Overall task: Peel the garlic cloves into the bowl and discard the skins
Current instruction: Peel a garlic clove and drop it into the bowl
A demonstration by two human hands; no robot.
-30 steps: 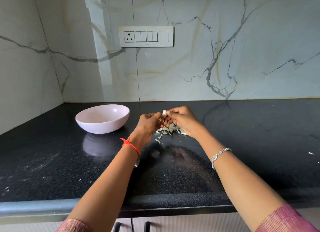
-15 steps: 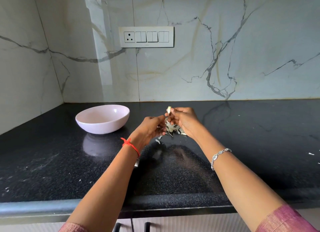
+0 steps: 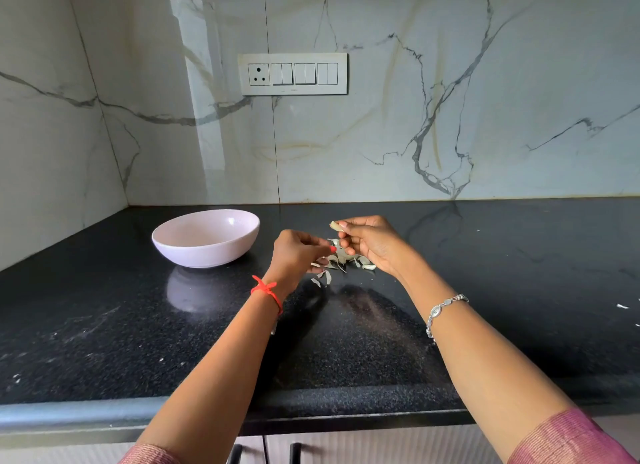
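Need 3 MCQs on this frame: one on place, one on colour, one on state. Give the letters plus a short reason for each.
1. Where do the skins lie?
A. in the bowl
B. on the counter, right of the bowl
C. at the counter's front edge

2. What colour is the thread on the left wrist?
A. blue
B. red
C. green

3. What state is the garlic clove in?
A. lying in the bowl
B. lying on the counter
C. pinched in the right hand

Key:
1. B: the pale scraps sit on the black top below the hands.
2. B: a red knot shows at the wrist.
3. C: the fingertips hold it above the pile.
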